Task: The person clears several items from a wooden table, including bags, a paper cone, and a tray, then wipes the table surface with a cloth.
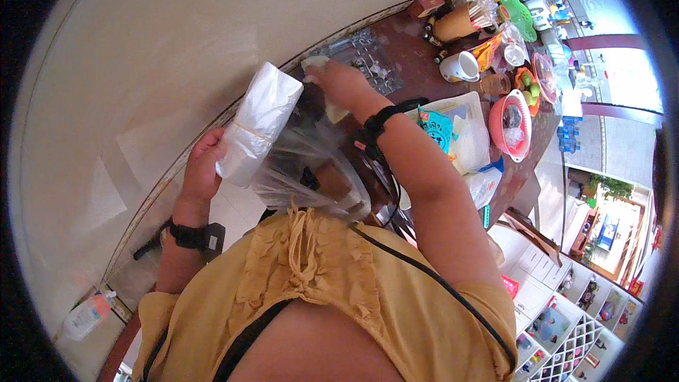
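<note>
My left hand (204, 162) grips the lower end of a folded bundle of white plastic film or bags (257, 122), with a thin band around its middle. My right hand (339, 82) reaches to the wall side of the dark red table, its fingers on a pale, cloth-like thing (316, 61) partly hidden by the hand. Beside that hand lies a clear plastic pack (371, 58) of small pieces. A large clear plastic bag (313, 164) hangs between the table edge and my body, below both hands.
On the dark red table (403, 32) stand a white paper cup (459, 67), a brown holder of sticks (456, 22), a pink basket (510, 124) and a white tray (477, 111) with a teal packet (435, 128). A wall runs along the left. A black cable crosses my front.
</note>
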Available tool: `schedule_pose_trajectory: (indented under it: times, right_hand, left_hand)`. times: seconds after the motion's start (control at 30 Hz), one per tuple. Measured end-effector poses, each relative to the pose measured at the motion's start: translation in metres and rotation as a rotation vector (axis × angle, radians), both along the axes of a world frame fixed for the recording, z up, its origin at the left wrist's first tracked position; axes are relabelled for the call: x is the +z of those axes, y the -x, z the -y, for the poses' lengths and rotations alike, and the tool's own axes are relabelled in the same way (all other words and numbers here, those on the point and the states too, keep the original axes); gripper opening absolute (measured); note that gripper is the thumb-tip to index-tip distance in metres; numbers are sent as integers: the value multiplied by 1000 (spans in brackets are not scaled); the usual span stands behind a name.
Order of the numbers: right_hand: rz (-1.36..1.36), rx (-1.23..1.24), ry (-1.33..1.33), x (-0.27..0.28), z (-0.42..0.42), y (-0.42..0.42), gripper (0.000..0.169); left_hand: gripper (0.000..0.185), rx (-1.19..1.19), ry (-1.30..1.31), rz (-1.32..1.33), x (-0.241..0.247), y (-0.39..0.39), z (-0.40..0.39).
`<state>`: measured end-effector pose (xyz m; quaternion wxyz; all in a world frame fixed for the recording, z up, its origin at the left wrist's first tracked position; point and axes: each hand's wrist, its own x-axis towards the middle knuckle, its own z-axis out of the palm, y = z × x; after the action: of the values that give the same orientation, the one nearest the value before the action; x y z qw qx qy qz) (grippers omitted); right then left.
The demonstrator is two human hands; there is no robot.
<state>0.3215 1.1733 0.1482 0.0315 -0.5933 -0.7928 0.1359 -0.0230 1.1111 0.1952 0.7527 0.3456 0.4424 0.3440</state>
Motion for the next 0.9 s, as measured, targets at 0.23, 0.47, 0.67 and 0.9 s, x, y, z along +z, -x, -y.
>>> schedule_pose_trajectory:
  times: [0.23,0.47,0.67,0.9]
  right_hand:
    - [-147,-142,-102,-26,-24,-8,31]
    - [-9,4,-362,-59,-23,-45,35]
    - [203,-174,-121,-26,-7,-29,27]
    - [391,-328,-102,-29,-23,-39,33]
  left_hand:
    - [29,18,15,19,-4,2,14]
    - [32,-23,-10,31,-12,9,19]
    - [32,-22,7,50,-14,7,20]
    - [32,-16,-13,102,-13,5,16]
